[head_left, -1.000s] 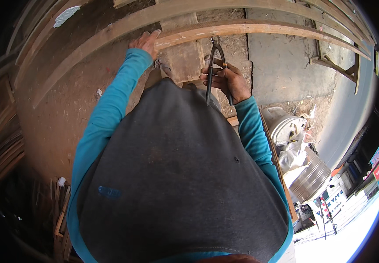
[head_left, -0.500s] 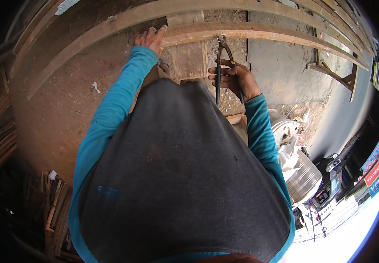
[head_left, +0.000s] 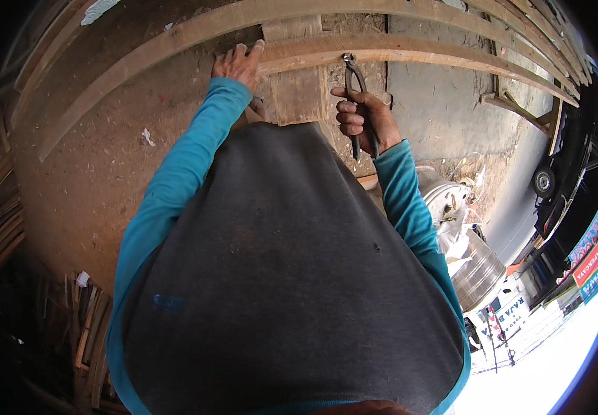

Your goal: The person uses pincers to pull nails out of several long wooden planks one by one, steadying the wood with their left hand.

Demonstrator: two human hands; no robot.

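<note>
My right hand (head_left: 374, 121) is wrapped round the handles of dark end-cutting pincers (head_left: 351, 75). The handles are close together, and the pincers' jaws touch the near edge of a long wooden plank (head_left: 416, 52). What the jaws bite on, if anything, is too small to make out. My left hand (head_left: 238, 64) grips the same plank further left, its fingers bent over the top. Beneath the plank, a wider board (head_left: 300, 100) runs from between my knees to the far side.
Another long plank (head_left: 174, 47) lies beyond the first, with several more at the far right. A metal drum (head_left: 477, 273) with white plastic on it stands right of my forearm. Wood pieces (head_left: 91, 339) are stacked at the lower left. A dark vehicle (head_left: 568, 176) is on the road at right.
My right hand's fingers have closed round the pincers, bringing the spread handles together. The jaws stay at the plank's edge. My left hand has kept its place. A dark vehicle has come further into view at right.
</note>
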